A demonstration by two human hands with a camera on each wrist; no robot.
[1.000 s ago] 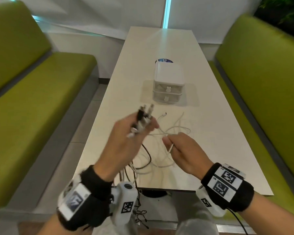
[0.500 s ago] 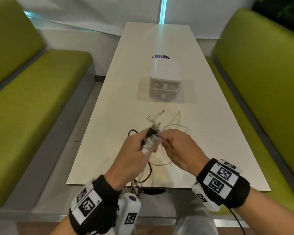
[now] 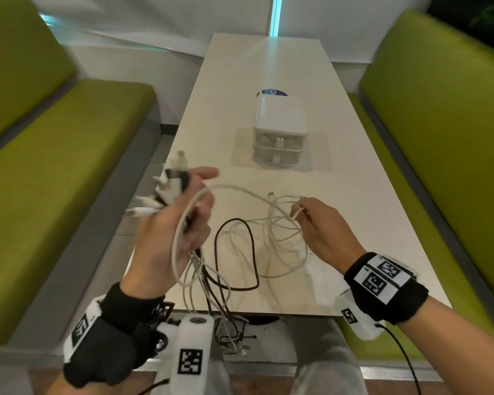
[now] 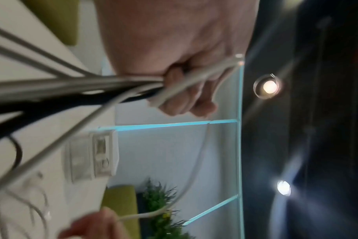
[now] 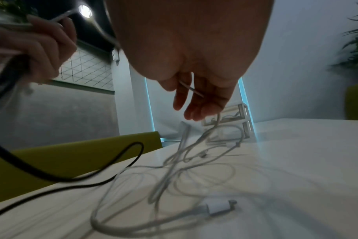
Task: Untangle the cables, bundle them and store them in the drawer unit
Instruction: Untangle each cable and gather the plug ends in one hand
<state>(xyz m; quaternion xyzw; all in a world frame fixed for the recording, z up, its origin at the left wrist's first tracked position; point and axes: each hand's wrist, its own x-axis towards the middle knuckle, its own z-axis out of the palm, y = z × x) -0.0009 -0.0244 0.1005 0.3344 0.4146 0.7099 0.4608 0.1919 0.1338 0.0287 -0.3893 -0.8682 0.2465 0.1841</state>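
My left hand (image 3: 180,220) is raised over the table's near left edge and grips a bunch of cable ends (image 3: 166,192), white and black, with plugs sticking out to the left. Their cords hang past the table edge. A white cable (image 3: 240,192) arcs from that hand to my right hand (image 3: 311,220), which pinches it between thumb and fingers (image 5: 194,90) just above a loose tangle of white cables (image 3: 280,240). A black cable loop (image 3: 240,252) lies on the table between the hands. The white two-drawer unit (image 3: 278,132) stands farther back, both drawers closed.
The long white table (image 3: 368,223) runs away from me between two green benches (image 3: 54,181) (image 3: 439,138). A blue round sticker (image 3: 274,93) shows behind the drawer unit. A loose white plug (image 5: 219,207) lies near my right hand. Cable ends dangle below the table's front edge (image 3: 234,334).
My hands were together half a second ago; the left hand has since pulled up and to the left with its bunch, while the right hand moved right, stretching a white cable between them.
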